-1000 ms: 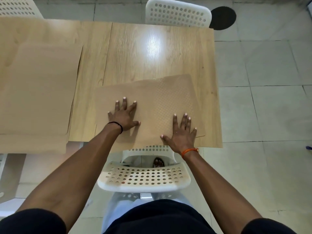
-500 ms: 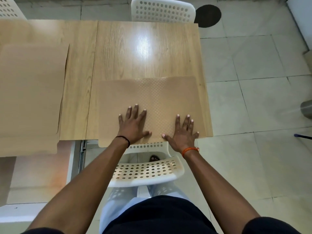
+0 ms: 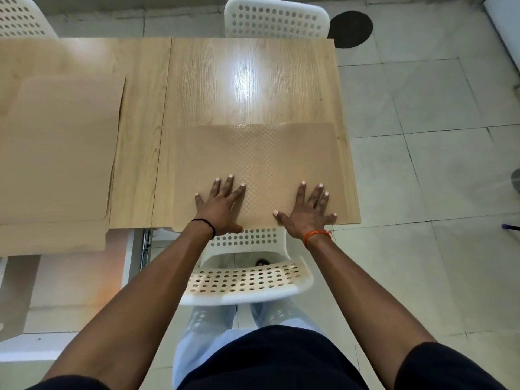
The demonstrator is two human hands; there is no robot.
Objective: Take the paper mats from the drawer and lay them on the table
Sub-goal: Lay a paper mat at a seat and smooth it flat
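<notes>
Paper mat lies flat on the table, near-right corner of the top. Its right side sits just inside the table's right edge; its near edge runs along the table's near edge and hangs slightly over at the near-left corner. Far half of the table beyond the mat is bare wood with a light glare.

Left hand: palm down on the mat's near-left part, fingers spread flat, gripping nothing, just pressing. Right hand: same, palm down on the mat's near-right part, fingers splayed, nothing held. Both wrists cross the table's near edge.

Step in hand, as I read it: squaring and smoothing this mat at its place setting. Looks nearly done, mat is parallel to the table edges.

Left of the table: a second table butted against it, with a stack of mats on it, overhanging that table's near edge. Chair tucked in below the mat's near edge, another chair at the table's far side. The drawer isn't clearly visible; can't tell if any mats remain in it.

Next move probably: lift both palms straight up so the mat doesn't drag, then reach left to the stack for another sheet. Peel off just one; thin sheets tend to stick together and slide.
</notes>
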